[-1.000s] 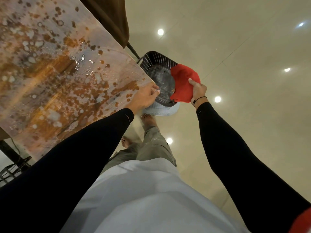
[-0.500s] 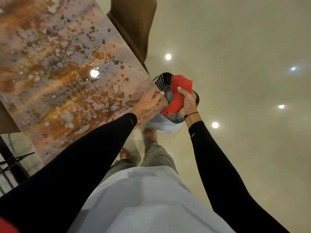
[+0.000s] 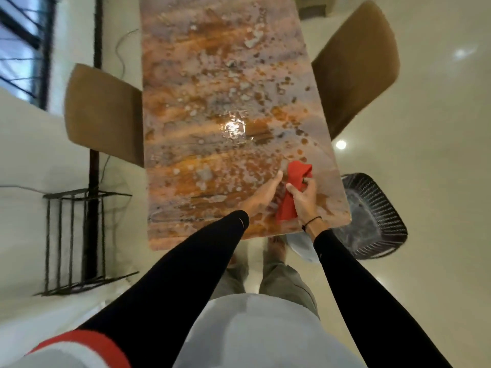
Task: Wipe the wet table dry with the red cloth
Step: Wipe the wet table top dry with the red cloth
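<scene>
A long table [image 3: 212, 75] with a mottled orange, grey and pink top stretches away from me. A shiny puddle [image 3: 235, 127] lies near its middle, and droplets are scattered over the near end. My right hand [image 3: 304, 199] grips the red cloth [image 3: 293, 189], bunched up, just above the table's near right corner. My left hand [image 3: 263, 196] lies flat beside the cloth with its fingers stretched out on the wet surface.
A black mesh basket [image 3: 372, 216] stands on the floor to the right of the near table corner. Brown chairs sit at the left side [image 3: 103, 112] and right side [image 3: 353, 65]. A black metal rack [image 3: 74, 240] is on the left. My bare feet [image 3: 276, 247] are below the table's edge.
My right hand has lifted the red cloth out of the basket and brought it over the table's near right corner. The view has swung to look along the table.
</scene>
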{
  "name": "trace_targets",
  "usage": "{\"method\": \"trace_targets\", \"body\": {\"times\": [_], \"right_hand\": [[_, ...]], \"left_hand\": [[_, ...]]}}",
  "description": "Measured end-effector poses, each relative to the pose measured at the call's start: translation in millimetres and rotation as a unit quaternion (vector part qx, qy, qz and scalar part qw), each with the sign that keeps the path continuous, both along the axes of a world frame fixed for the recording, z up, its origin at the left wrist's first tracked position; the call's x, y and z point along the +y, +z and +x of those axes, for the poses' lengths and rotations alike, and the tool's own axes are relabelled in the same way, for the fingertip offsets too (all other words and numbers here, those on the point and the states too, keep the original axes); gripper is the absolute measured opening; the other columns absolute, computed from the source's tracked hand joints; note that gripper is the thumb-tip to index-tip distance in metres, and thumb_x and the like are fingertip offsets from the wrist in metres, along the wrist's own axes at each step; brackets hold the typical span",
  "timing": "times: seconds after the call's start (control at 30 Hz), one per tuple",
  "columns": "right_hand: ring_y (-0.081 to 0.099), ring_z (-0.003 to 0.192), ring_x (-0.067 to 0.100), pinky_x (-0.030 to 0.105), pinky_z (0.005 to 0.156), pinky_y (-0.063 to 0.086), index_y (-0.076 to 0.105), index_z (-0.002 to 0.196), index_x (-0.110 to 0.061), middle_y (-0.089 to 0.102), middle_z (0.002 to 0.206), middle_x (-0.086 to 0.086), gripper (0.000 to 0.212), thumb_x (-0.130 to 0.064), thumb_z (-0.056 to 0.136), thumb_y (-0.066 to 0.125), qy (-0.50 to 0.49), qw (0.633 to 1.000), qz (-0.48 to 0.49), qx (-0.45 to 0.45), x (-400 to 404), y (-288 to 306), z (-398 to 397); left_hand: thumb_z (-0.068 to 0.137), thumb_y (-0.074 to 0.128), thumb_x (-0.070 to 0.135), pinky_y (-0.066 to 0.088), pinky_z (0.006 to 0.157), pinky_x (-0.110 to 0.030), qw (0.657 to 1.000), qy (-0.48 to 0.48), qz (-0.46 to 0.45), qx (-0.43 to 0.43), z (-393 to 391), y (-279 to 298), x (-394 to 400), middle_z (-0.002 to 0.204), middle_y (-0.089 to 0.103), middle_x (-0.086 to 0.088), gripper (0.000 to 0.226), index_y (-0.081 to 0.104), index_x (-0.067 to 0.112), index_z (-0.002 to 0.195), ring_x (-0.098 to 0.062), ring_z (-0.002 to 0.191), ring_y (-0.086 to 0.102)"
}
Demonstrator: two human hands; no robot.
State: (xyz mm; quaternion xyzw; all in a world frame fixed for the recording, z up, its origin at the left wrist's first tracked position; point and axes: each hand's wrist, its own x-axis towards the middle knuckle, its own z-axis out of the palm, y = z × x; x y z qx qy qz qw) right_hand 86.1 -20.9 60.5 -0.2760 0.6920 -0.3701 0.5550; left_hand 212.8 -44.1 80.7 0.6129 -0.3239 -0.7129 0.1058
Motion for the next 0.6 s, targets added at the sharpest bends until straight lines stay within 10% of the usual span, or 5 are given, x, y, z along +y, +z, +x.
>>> {"method": "trace_targets", "body": {"times": [0.13,0.27,0.43,0.6], "right_hand": [[0.052,0.109,0.026,0.027,0.088,0.052,0.042,0.123,-0.003,0.049,0.121,0.015,0.027,-0.003,0.105,0.063,0.076,0.997,-0.007,0.022,0.5,-18.5,46.7],[0.055,0.106,0.030,0.053,0.093,0.053,0.038,0.126,0.000,0.050,0.121,0.020,0.027,-0.002,0.108,0.059,0.157,0.988,-0.004,0.004,4.2,-32.1,98.4],[0.061,0.110,0.031,0.045,0.093,0.056,0.049,0.138,0.002,0.059,0.127,0.024,0.035,0.011,0.105,0.045,0.309,0.950,-0.040,0.007,6.5,-47.1,159.1],[0.045,0.137,0.034,0.059,0.115,0.039,0.059,0.143,-0.016,0.051,0.146,0.014,0.041,-0.031,0.105,0.061,0.345,0.864,-0.121,0.346,16.5,-93.9,177.5]], "left_hand": [[0.108,0.032,0.073,0.049,0.105,-0.043,0.999,0.034,-0.021,-0.014,53.4,-20.0,12.4,0.133,0.062,0.001,0.075,0.044,0.024,0.163,-0.017,0.109,0.062],[0.113,0.031,0.062,0.051,0.104,-0.038,0.997,0.057,-0.050,-0.004,93.1,-39.9,19.8,0.143,0.059,-0.003,0.058,0.056,0.023,0.148,-0.018,0.124,0.059],[0.111,0.049,0.056,0.051,0.107,-0.041,0.978,0.061,-0.121,-0.158,154.4,-61.6,35.9,0.146,0.062,-0.006,0.056,0.051,0.017,0.151,-0.020,0.126,0.061],[0.112,0.056,0.033,0.053,0.104,-0.043,0.928,0.143,-0.184,-0.292,254.7,-93.3,37.0,0.124,0.069,-0.006,0.032,0.062,0.012,0.135,-0.026,0.116,0.066]]}}
